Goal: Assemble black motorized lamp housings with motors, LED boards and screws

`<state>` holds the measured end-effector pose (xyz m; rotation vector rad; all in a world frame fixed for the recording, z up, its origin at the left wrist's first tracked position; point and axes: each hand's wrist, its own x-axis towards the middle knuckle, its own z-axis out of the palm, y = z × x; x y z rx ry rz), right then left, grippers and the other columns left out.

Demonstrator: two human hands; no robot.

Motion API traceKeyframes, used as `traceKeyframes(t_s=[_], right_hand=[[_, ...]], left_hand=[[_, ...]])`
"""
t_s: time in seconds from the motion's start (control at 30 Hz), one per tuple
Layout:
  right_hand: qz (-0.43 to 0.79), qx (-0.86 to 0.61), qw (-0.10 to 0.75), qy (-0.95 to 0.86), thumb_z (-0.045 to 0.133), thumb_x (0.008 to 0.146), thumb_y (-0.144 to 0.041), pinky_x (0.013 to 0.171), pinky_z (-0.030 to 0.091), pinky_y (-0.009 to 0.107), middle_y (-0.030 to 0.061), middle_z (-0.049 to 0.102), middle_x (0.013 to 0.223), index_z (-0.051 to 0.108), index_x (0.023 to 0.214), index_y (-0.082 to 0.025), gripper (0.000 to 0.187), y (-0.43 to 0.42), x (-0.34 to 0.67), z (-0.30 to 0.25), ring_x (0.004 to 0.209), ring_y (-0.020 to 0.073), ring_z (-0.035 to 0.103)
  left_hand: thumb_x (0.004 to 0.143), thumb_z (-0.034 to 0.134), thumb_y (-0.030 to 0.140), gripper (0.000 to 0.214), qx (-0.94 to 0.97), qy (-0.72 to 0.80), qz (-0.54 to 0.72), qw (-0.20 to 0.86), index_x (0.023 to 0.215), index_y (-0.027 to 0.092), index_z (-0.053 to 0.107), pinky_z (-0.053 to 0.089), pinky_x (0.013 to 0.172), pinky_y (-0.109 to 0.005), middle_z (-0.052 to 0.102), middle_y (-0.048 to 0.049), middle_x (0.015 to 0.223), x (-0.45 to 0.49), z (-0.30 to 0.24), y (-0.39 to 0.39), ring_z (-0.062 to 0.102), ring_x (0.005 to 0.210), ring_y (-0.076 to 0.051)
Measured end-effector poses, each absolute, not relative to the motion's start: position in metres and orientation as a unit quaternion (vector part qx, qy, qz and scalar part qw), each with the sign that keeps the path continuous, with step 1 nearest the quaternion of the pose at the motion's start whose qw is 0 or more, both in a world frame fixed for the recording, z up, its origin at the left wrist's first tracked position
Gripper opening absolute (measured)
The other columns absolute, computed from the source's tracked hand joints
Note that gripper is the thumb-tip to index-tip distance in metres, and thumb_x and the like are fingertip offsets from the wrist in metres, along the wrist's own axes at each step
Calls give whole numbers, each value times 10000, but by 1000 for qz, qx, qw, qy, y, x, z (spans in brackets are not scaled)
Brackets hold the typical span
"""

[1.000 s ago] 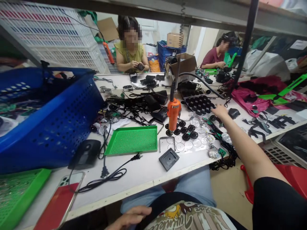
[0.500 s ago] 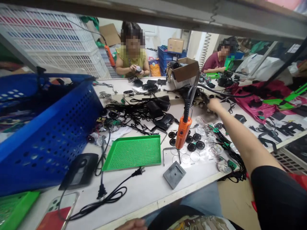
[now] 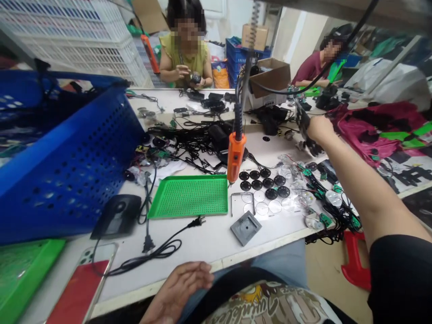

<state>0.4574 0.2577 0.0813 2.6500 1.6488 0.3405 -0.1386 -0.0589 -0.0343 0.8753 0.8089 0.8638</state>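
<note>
My right hand reaches far across the table, its fingers closed on dark, flat black parts, which are blurred so their kind is unclear. My left hand lies palm inward at the table's front edge, fingers loosely stretched and holding nothing. Ahead of it are a grey square block with a recess and a green perforated tray. Round black perforated discs and clear round lenses lie in rows between my hands. Over the tray's right corner hangs an orange electric screwdriver.
A large blue basket stands at left, with a phone and black power cord in front. Tangled black cables and wired green boards lie around. Two people sit opposite; a red stool is below.
My right hand has shifted right with the black parts. My left hand has risen further into view. The camera has tilted down, and the screwdriver now hangs further left.
</note>
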Motion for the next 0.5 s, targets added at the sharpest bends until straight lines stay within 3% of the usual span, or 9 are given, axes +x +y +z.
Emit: traceKeyframes(t_s=[0.13, 0.3, 0.4, 0.5], right_hand=[[88, 821, 28, 563, 657, 982, -409, 1047, 546, 517, 143, 662, 1334, 641, 1300, -137, 418, 260, 416, 45, 1219, 273, 655], [10, 783, 45, 620, 674, 920, -511, 991, 539, 573, 257, 729, 1228, 697, 1268, -102, 537, 246, 380, 5, 1194, 428, 680], [-10, 762, 17, 647, 556, 950, -598, 1016, 536, 562, 216, 667, 1403, 593, 1441, -168, 654, 221, 371, 4, 1267, 425, 647], [-15, 727, -24, 686, 453, 991, -578, 1108, 507, 493, 105, 572, 1553, 494, 1533, -260, 629, 173, 365, 11, 1378, 353, 582]], left_hand=[[780, 730, 606, 706, 404, 320, 401, 757, 1361, 211, 664, 510, 1066, -641, 670, -202, 1358, -124, -31, -64, 666, 1195, -427], [855, 718, 519, 619, 404, 303, 395, 768, 1376, 198, 629, 506, 1051, -543, 649, -198, 1352, -110, -23, -65, 652, 1207, -373], [924, 682, 443, 502, 419, 350, 388, 743, 1357, 194, 628, 497, 1068, -504, 641, -184, 1366, -106, -24, -63, 643, 1219, -335], [984, 636, 376, 410, 478, 423, 366, 677, 1353, 201, 607, 502, 1059, -458, 631, -170, 1377, -97, -28, -56, 639, 1211, -284]])
